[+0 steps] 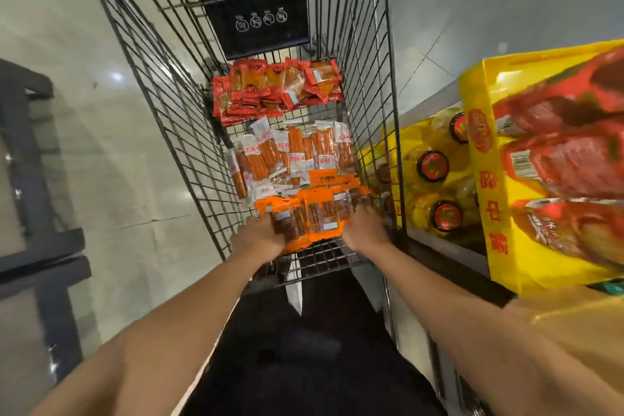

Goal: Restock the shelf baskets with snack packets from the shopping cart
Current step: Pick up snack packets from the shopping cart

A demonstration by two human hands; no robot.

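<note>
A black wire shopping cart [175, 105] stands in front of me, holding three groups of snack packets. Red packets [275, 88] lie at the far end, white-and-orange sausage packets [290, 152] in the middle, and orange packets [310, 213] nearest me. My left hand [260, 235] grips the left side of the orange packet bundle. On the bundle's right side, my right hand [363, 228] grips it too. Both arms reach down into the cart.
To the right stands a shelf with a yellow carton [489, 186] of red packaged goods and yellow bottles with red caps [434, 165]. A dark metal rack [37, 246] is at the left. A pale tiled floor [111, 162] lies between them.
</note>
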